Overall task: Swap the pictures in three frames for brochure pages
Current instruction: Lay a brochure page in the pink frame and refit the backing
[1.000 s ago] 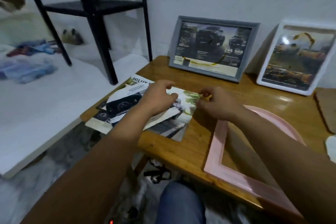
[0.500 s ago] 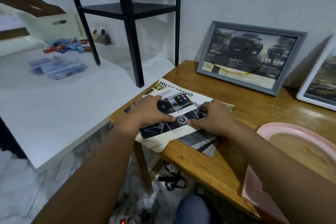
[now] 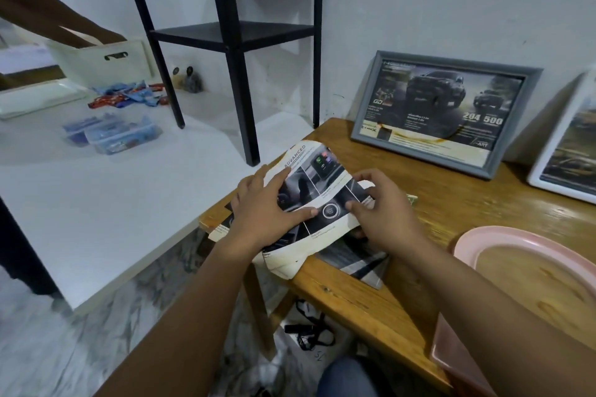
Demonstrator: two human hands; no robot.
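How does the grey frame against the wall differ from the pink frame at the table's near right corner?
The grey frame stands propped against the wall; the pink frame lies flat on the wooden table. The grey frame holds a printed page showing dark trucks; the pink frame is empty, with bare wood showing through its opening. The grey frame has a rectangular opening; the pink frame's opening has a rounded top. Both sit on the same table, untouched by either hand.

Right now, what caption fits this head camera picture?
Both hands, left hand and right hand, lifting a brochure page beside the grey frame.
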